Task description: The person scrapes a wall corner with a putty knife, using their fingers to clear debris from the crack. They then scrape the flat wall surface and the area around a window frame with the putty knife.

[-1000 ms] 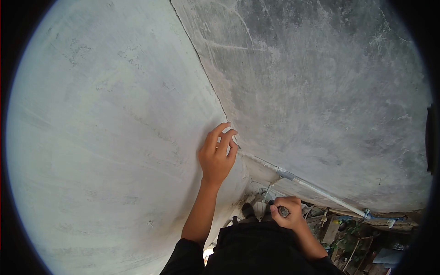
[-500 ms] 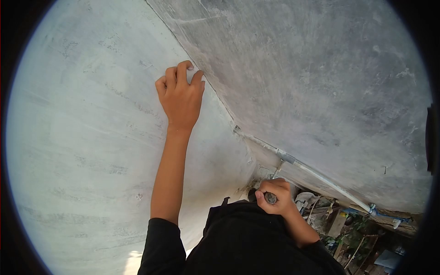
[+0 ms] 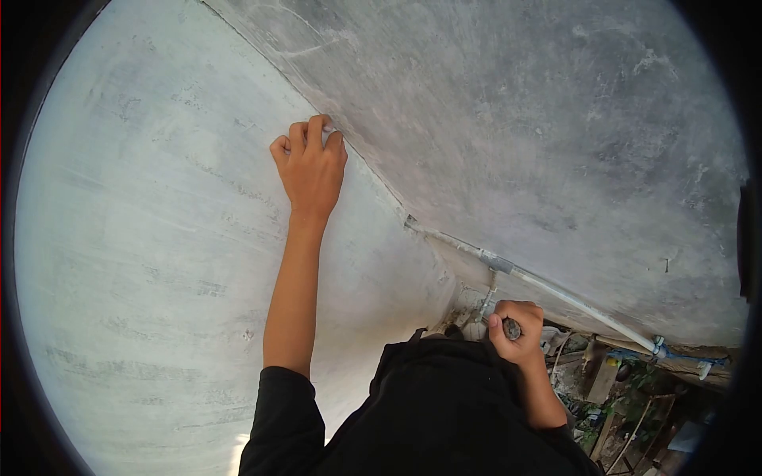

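Observation:
My left hand (image 3: 312, 170) is raised against the pale wall (image 3: 159, 238), close to the seam with the darker grey wall (image 3: 516, 119). Its fingers are bent and apart, with the fingertips at the surface; I see nothing held in it. Lower down, in front of my dark clothing, my right hand (image 3: 520, 329) is closed around a handle with a round, rough grey end (image 3: 512, 328). That end points up toward me. The rest of the handled object is hidden by the fist and clothing, so its kind does not show.
A light pipe (image 3: 571, 301) runs along the foot of the grey wall, with blue wrapping (image 3: 660, 347) at its lower joint. Wooden pieces (image 3: 603, 378), sticks, plants and rubble lie at the lower right.
My right hand has moved right and slightly up with the handle. My left hand has slid a little down and left, its thumb now nearer the index fingertip. The view has shifted slightly.

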Motion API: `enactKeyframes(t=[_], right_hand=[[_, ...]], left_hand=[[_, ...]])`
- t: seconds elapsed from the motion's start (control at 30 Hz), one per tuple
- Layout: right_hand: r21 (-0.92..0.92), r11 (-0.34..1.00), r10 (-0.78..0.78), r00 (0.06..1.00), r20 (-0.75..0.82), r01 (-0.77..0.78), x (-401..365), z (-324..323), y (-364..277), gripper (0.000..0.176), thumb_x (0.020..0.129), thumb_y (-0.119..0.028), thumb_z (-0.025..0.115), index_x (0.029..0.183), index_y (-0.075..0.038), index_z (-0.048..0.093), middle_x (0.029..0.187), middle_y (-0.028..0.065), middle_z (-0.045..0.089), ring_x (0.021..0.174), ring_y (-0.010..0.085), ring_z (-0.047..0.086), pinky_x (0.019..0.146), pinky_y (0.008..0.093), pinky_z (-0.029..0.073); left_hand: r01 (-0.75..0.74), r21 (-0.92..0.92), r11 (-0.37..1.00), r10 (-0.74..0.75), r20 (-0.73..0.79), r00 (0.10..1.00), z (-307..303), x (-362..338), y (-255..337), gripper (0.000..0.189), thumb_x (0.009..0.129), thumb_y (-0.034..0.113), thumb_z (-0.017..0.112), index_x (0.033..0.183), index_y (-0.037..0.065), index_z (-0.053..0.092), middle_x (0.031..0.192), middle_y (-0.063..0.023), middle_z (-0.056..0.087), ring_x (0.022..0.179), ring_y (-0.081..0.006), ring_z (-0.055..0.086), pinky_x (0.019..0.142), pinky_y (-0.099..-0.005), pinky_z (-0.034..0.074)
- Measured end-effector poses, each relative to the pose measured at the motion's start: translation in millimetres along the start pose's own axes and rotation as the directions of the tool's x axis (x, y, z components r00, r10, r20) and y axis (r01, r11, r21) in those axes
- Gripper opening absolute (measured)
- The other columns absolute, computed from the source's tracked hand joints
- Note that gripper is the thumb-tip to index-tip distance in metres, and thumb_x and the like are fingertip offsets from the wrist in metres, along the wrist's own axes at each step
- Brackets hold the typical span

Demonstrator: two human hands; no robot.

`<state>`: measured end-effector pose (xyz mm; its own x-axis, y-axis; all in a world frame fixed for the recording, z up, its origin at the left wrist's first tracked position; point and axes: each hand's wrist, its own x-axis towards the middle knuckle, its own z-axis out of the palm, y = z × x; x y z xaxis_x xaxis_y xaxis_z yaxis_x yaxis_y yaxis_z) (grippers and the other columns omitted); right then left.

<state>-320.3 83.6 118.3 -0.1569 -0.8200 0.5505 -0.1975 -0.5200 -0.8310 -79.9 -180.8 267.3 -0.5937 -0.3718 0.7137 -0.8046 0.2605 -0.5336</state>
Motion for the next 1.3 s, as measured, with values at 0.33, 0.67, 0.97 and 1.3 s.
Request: enactKeyframes(t=[0.33,0.67,0.97,1.3], right_hand=[[-0.036,0.999,0.036,0.999,-0.025,-0.037,-3.7,-14.1,-2.8,0.019,0.083,-0.002,0.069,0.067,-0.003,0.06,0.056,0.0071,0.056,0.045,0.0227,0.055,0.049,0.0305,0.043],[-0.068,0.99,0.125,0.992,-0.001,-0.125,-1.5,-15.9,9.1,0.019,0.084,-0.003,0.069,0.067,-0.002,0.059,0.057,0.0085,0.054,0.046,0.0228,0.054,0.049,0.031,0.041],[0.036,0.987,0.148,0.977,0.151,-0.155,42.0,14.9,9.8,0.009,0.088,-0.007,0.072,0.081,-0.003,0.068,0.06,0.0049,0.058,0.051,0.0145,0.053,0.053,0.0279,0.041],[0.319,0.789,0.389,0.829,0.401,-0.525,105.0,89.5,-1.3,0.016,0.094,-0.014,0.076,0.104,-0.001,0.074,0.066,-0.0033,0.055,0.054,0.0039,0.044,0.05,0.0221,0.035]], left_hand=[[-0.031,-0.151,0.988,0.043,0.075,0.996,-11.4,-24.8,10.6,0.007,0.08,0.013,0.078,0.084,0.015,0.073,0.108,0.0043,0.058,0.099,-0.0192,0.052,0.088,-0.0404,0.034],[0.431,-0.487,0.76,-0.36,0.236,0.903,-82.6,-109.8,39.4,0.017,0.076,0.006,0.083,0.089,0.014,0.075,0.098,-0.0015,0.049,0.076,-0.0191,0.046,0.065,-0.0327,0.038],[0.518,-0.622,0.587,-0.517,0.205,0.831,-126.6,-110.1,50.1,0.019,0.075,0.003,0.086,0.09,0.014,0.08,0.094,-0.0015,0.042,0.067,-0.0123,0.039,0.061,-0.0289,0.032],[0.364,-0.673,0.643,-0.389,0.122,0.913,-122.5,-127.0,70.6,0.026,0.066,0.006,0.088,0.089,0.016,0.08,0.088,0.0016,0.048,0.063,-0.0139,0.039,0.051,-0.0295,0.03]])
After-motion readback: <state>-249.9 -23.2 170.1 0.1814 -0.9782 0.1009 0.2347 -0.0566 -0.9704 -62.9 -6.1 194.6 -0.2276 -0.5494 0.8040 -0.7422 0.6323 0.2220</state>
